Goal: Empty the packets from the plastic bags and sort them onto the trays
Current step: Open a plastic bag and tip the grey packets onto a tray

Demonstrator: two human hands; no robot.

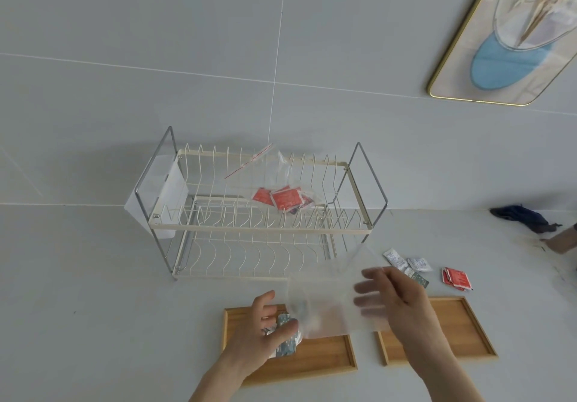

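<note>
Packets (285, 337) lie on left tray (324, 358); right hand (395, 298) fingers pinch clear bag (327, 304), left hand (265, 323) fingers spread.

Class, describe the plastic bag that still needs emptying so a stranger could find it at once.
Find the white wire dish rack against the wall. On its upper tier lies a clear zip bag with a red seal strip. Unlike the bag in the person's hands, it holds red packets.
</note>
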